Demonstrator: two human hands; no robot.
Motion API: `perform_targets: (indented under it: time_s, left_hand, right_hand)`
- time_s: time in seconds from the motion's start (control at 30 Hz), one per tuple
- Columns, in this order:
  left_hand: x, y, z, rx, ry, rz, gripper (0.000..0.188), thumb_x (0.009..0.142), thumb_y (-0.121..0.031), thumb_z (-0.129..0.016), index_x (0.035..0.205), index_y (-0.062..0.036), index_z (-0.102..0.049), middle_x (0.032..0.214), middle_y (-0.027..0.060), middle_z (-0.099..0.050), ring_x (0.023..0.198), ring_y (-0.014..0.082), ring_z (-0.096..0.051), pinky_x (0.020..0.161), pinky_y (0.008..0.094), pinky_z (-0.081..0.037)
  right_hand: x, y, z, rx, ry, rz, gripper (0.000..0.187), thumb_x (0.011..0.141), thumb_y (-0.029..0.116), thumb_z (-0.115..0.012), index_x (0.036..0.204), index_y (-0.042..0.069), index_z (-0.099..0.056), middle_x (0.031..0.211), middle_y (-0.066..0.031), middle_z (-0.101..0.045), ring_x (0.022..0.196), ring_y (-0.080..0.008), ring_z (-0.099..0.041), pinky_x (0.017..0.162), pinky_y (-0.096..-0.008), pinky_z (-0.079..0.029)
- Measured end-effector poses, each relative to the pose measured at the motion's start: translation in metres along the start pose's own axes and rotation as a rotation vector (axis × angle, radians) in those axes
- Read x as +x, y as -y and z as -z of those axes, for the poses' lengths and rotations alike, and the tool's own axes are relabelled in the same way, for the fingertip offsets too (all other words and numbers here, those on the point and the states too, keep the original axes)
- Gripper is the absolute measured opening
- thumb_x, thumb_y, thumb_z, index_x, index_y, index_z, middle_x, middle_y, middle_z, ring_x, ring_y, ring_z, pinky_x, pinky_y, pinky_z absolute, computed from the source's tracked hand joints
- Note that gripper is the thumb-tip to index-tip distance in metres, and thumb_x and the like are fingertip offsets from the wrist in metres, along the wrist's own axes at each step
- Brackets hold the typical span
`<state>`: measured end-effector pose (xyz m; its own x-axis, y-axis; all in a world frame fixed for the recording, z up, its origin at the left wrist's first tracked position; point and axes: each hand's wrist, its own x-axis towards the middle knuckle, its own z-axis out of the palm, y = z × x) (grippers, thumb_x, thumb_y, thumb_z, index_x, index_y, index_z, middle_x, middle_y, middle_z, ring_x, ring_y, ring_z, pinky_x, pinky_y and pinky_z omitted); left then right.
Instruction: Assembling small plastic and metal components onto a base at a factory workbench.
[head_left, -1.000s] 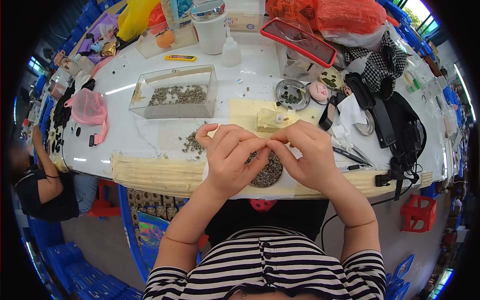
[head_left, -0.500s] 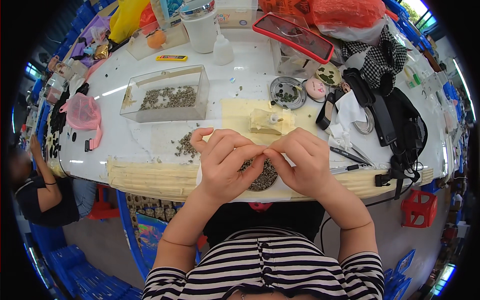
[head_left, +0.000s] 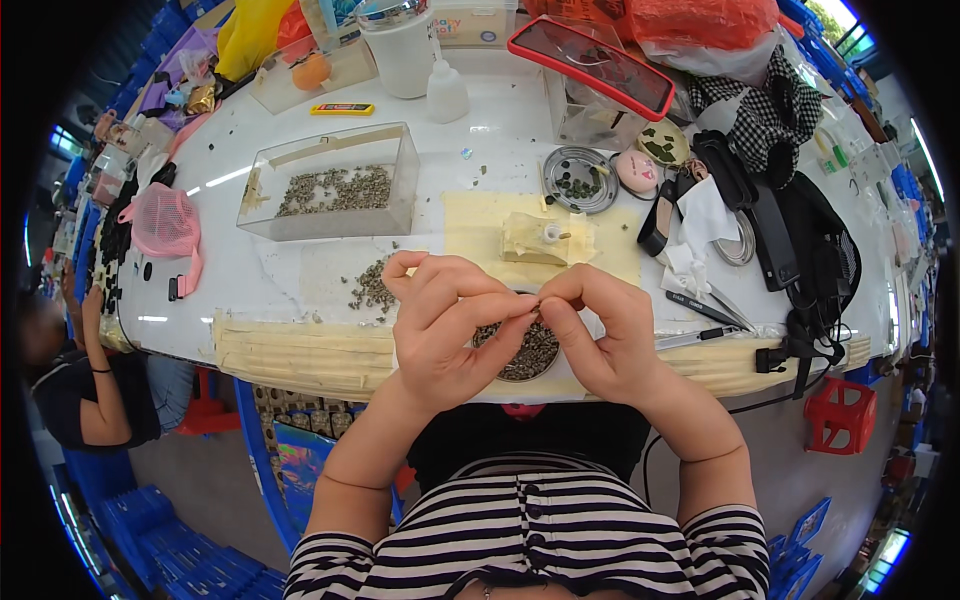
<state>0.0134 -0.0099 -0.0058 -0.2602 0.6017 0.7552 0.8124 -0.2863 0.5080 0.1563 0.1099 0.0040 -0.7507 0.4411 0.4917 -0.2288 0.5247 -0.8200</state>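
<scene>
My left hand point(head_left: 445, 325) and my right hand point(head_left: 608, 330) meet at their fingertips, both closed in a pinch. A tiny dark piece shows between the fingertips, too small to name. Just below the fingers is a round dish point(head_left: 527, 362) full of small grey-brown pieces, partly covered by my hands. Beside my left hand lies a loose pile of similar pieces point(head_left: 369, 289). Beyond my hands, a block wrapped in cream tape point(head_left: 525, 240) carries a small white nub and rests on a yellowish sheet point(head_left: 470, 215).
Farther left stands a clear plastic box point(head_left: 405, 195) of small pieces. To the right are a round metal tin point(head_left: 603, 197) with dark green bits, tweezers point(head_left: 731, 311), a knife point(head_left: 698, 338) and a black strap bag point(head_left: 825, 260). A red-framed phone point(head_left: 592, 66) leans at the back.
My right fingertips have shifted slightly, and the right thumb sits lower, bringing the tiny dark piece into sight. My left hand has barely moved. At the far left, another person's arm has lowered slightly.
</scene>
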Motion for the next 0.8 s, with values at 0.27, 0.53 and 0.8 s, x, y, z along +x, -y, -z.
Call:
perform_targets:
  time_s: [0.27,0.53,0.8]
  left_hand:
    - [0.0006,-0.0022,-0.0014,0.099,0.011,-0.012,0.024,0.068,-0.009,-0.082,0.089,-0.0167,-0.073,0.082,-0.0073,-0.063,0.082,0.0143,-0.058,0.093,0.0384,-0.027]
    - [0.0014,-0.0026,-0.001,0.131,0.028,-0.032,0.024,0.069,-0.007,-0.081,0.089,-0.0146,-0.073,0.082,-0.0049,-0.062,0.08,0.015,-0.057,0.092,0.0372,-0.028]
    - [0.0022,-0.0004,0.0006,0.017,0.037,0.003,0.025,0.067,-0.007,-0.082,0.09,-0.0153,-0.073,0.083,-0.0053,-0.063,0.08,0.0149,-0.058,0.09,0.0367,-0.028]
  right_hand:
    - [-0.0003,-0.0007,-0.0002,-0.238,-0.065,0.141,0.007,0.084,0.0,-0.07,0.087,0.001,-0.063,0.074,-0.0072,-0.063,0.058,-0.0191,-0.058,0.053,-0.0289,-0.047]
    - [-0.0003,0.001,0.0009,-0.214,-0.047,0.087,0.006,0.085,0.001,-0.069,0.086,0.0,-0.064,0.075,-0.0066,-0.063,0.059,-0.0175,-0.059,0.054,-0.0283,-0.047]
    - [-0.0023,0.0017,0.0034,0.179,0.048,-0.185,0.006,0.094,0.003,-0.063,0.092,-0.002,-0.064,0.074,-0.0052,-0.061,0.06,-0.0104,-0.053,0.056,-0.0238,-0.044]
